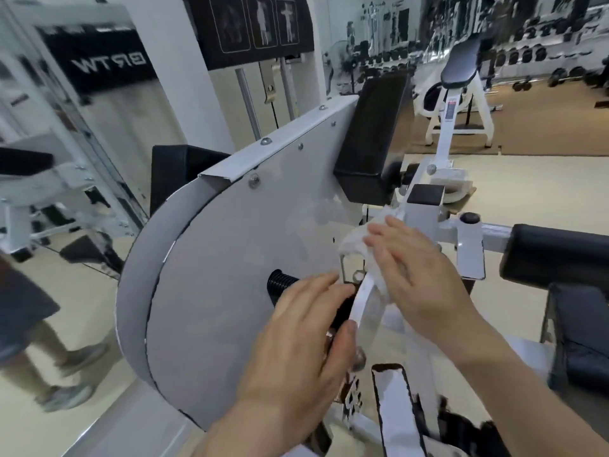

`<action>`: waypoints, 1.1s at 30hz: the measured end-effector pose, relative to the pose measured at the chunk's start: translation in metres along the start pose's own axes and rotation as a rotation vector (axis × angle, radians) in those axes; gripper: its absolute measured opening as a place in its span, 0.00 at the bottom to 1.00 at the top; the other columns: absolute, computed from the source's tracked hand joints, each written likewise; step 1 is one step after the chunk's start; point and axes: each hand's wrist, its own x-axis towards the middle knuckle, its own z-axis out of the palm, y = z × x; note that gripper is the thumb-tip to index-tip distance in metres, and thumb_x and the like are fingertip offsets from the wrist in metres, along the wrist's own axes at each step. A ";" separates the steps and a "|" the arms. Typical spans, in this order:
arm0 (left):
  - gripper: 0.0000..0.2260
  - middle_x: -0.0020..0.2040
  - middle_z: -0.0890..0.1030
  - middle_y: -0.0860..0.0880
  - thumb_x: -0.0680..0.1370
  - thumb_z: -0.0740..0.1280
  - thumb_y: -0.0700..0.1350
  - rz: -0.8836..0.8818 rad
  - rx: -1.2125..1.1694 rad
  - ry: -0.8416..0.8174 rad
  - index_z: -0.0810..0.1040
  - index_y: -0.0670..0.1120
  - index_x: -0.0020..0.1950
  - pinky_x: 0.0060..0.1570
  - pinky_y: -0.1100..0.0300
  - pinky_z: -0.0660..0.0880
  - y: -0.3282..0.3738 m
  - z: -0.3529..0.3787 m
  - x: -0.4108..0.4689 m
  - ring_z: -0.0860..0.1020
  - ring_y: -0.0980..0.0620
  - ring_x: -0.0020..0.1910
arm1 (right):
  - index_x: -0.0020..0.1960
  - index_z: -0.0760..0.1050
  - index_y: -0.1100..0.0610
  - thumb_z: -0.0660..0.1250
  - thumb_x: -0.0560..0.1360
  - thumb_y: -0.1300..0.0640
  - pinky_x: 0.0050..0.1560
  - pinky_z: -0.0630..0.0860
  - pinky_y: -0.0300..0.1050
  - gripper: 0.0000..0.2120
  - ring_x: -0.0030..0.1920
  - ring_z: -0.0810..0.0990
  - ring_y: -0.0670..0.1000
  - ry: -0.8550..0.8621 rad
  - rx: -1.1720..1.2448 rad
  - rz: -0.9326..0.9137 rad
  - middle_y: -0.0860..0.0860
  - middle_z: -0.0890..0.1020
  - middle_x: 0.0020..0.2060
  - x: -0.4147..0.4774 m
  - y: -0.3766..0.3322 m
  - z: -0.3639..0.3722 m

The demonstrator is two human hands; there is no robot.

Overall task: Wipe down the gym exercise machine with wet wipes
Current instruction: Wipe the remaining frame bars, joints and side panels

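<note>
Where white lever [361, 301] meets cover plate [230, 258]: right hand [425, 275] flat, fingers straight, pressing wet wipe [354, 244] onto it;
Other side: left hand [296, 331] curled round black handle [282, 285]
</note>
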 end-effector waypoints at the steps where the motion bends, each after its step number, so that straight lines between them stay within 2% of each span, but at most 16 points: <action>1: 0.14 0.67 0.72 0.59 0.79 0.58 0.51 0.020 0.099 0.016 0.72 0.56 0.64 0.65 0.66 0.66 -0.001 -0.008 0.001 0.69 0.56 0.67 | 0.52 0.83 0.55 0.57 0.81 0.50 0.66 0.69 0.49 0.17 0.64 0.74 0.47 -0.007 -0.039 0.031 0.47 0.83 0.56 0.012 0.001 -0.005; 2: 0.14 0.67 0.73 0.54 0.78 0.58 0.49 0.041 0.220 0.020 0.74 0.53 0.63 0.62 0.59 0.72 -0.001 -0.018 0.005 0.70 0.52 0.67 | 0.43 0.82 0.56 0.59 0.81 0.52 0.57 0.73 0.50 0.16 0.55 0.78 0.51 -0.025 -0.107 0.044 0.49 0.84 0.46 0.023 -0.001 -0.007; 4: 0.14 0.67 0.75 0.48 0.76 0.59 0.46 0.068 0.444 0.000 0.78 0.49 0.59 0.56 0.51 0.76 0.000 -0.043 0.018 0.71 0.46 0.66 | 0.30 0.71 0.55 0.59 0.80 0.50 0.41 0.67 0.51 0.21 0.37 0.73 0.52 -0.096 -0.306 -0.003 0.49 0.74 0.29 0.035 -0.009 -0.009; 7: 0.13 0.64 0.79 0.46 0.71 0.63 0.44 0.067 0.678 -0.052 0.82 0.49 0.53 0.56 0.50 0.76 -0.007 -0.080 0.039 0.74 0.44 0.63 | 0.28 0.59 0.53 0.56 0.82 0.47 0.36 0.56 0.46 0.25 0.28 0.65 0.47 -0.120 -0.339 -0.059 0.47 0.66 0.24 0.041 -0.030 -0.010; 10: 0.15 0.62 0.80 0.47 0.71 0.62 0.43 0.119 0.799 -0.070 0.82 0.48 0.53 0.56 0.49 0.76 -0.016 -0.108 0.061 0.76 0.43 0.62 | 0.30 0.59 0.56 0.58 0.82 0.48 0.32 0.58 0.44 0.25 0.26 0.62 0.46 0.010 0.229 0.112 0.45 0.63 0.23 0.050 -0.056 -0.001; 13: 0.17 0.60 0.80 0.50 0.72 0.59 0.43 0.157 0.848 -0.024 0.81 0.48 0.57 0.52 0.51 0.73 -0.024 -0.125 0.073 0.76 0.44 0.60 | 0.33 0.61 0.64 0.60 0.82 0.50 0.36 0.62 0.44 0.24 0.32 0.64 0.51 0.172 0.835 0.324 0.54 0.65 0.30 0.060 -0.093 0.018; 15: 0.19 0.61 0.79 0.52 0.71 0.59 0.42 0.128 0.690 0.020 0.80 0.48 0.60 0.56 0.54 0.72 -0.032 -0.128 0.073 0.75 0.47 0.61 | 0.33 0.61 0.60 0.60 0.82 0.54 0.33 0.62 0.41 0.21 0.30 0.63 0.48 0.316 1.007 0.419 0.51 0.63 0.27 0.069 -0.113 0.036; 17: 0.19 0.64 0.78 0.53 0.72 0.61 0.41 0.121 0.485 0.083 0.80 0.48 0.61 0.63 0.61 0.67 -0.043 -0.126 0.068 0.73 0.51 0.64 | 0.33 0.63 0.56 0.60 0.82 0.56 0.29 0.61 0.36 0.18 0.27 0.63 0.43 0.478 0.985 0.431 0.45 0.66 0.26 0.076 -0.127 0.060; 19: 0.18 0.65 0.77 0.53 0.72 0.62 0.40 0.151 0.373 0.136 0.80 0.47 0.60 0.66 0.67 0.63 -0.051 -0.123 0.063 0.72 0.54 0.65 | 0.41 0.71 0.54 0.62 0.81 0.59 0.37 0.66 0.30 0.09 0.36 0.71 0.39 0.593 0.907 0.415 0.47 0.75 0.39 0.077 -0.138 0.089; 20: 0.18 0.64 0.77 0.54 0.73 0.61 0.41 0.153 0.314 0.152 0.80 0.47 0.60 0.67 0.68 0.63 -0.054 -0.122 0.062 0.72 0.56 0.65 | 0.46 0.73 0.55 0.63 0.80 0.62 0.43 0.68 0.27 0.05 0.42 0.73 0.37 0.628 0.921 0.401 0.48 0.74 0.46 0.073 -0.141 0.105; 22: 0.18 0.62 0.76 0.62 0.73 0.60 0.44 0.124 0.166 0.181 0.79 0.51 0.61 0.66 0.69 0.65 -0.055 -0.121 0.061 0.72 0.62 0.65 | 0.53 0.76 0.57 0.61 0.81 0.66 0.54 0.70 0.27 0.08 0.53 0.75 0.33 0.658 0.988 0.281 0.44 0.74 0.53 0.055 -0.148 0.129; 23: 0.18 0.61 0.76 0.66 0.73 0.60 0.44 0.090 0.080 0.206 0.79 0.54 0.60 0.64 0.70 0.66 -0.054 -0.121 0.061 0.72 0.64 0.65 | 0.61 0.76 0.56 0.59 0.82 0.64 0.61 0.70 0.32 0.12 0.61 0.74 0.36 0.638 0.937 0.198 0.39 0.75 0.59 0.040 -0.149 0.142; 25: 0.19 0.58 0.76 0.71 0.74 0.61 0.42 0.034 -0.036 0.235 0.75 0.64 0.58 0.61 0.73 0.66 -0.051 -0.121 0.061 0.72 0.66 0.63 | 0.77 0.62 0.55 0.53 0.84 0.53 0.74 0.60 0.41 0.21 0.77 0.59 0.45 0.500 0.681 -0.009 0.38 0.62 0.75 0.007 -0.155 0.162; 27: 0.20 0.57 0.74 0.74 0.74 0.60 0.42 0.033 -0.070 0.223 0.72 0.69 0.54 0.58 0.76 0.66 -0.049 -0.121 0.061 0.72 0.67 0.62 | 0.80 0.50 0.54 0.49 0.84 0.49 0.77 0.48 0.46 0.26 0.79 0.46 0.45 0.425 0.457 -0.087 0.41 0.47 0.79 0.001 -0.151 0.171; 29: 0.20 0.54 0.73 0.76 0.74 0.60 0.42 0.042 -0.077 0.220 0.72 0.70 0.52 0.56 0.76 0.66 -0.050 -0.122 0.062 0.73 0.67 0.59 | 0.80 0.44 0.52 0.50 0.84 0.49 0.77 0.44 0.48 0.28 0.78 0.41 0.43 0.439 0.392 -0.036 0.42 0.41 0.79 0.030 -0.140 0.165; 33: 0.20 0.54 0.75 0.70 0.73 0.59 0.40 0.048 -0.081 0.218 0.77 0.64 0.55 0.52 0.71 0.68 -0.054 -0.120 0.063 0.75 0.62 0.49 | 0.80 0.38 0.54 0.48 0.84 0.43 0.78 0.39 0.52 0.32 0.78 0.37 0.43 0.322 0.615 0.313 0.47 0.39 0.79 0.116 -0.119 0.118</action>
